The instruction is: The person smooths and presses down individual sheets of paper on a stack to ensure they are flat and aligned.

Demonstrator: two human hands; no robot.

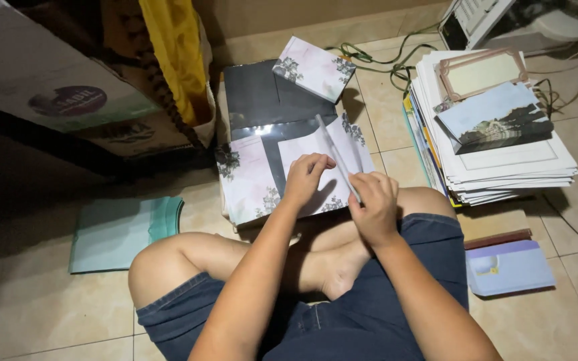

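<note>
At frame centre, the left hand (306, 177) presses flat on a floral card sheet (262, 177); right hand (372, 207) fingers pinch a thin white rod (334, 155). One folded card (314, 67) lies finished above.

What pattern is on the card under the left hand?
White card with dark floral corners, head view.

Bare tile floor (55, 314) lies open at the left, past the green folder (125, 230). Ahead, the route narrows — a cardboard box (68, 87) and yellow cloth (175, 53) crowd the left, a tall paper stack (496, 154) the right. Cables (382, 63) cross the far tiles, and the purple envelopes (510, 267) take up the floor beside the right knee.
</note>
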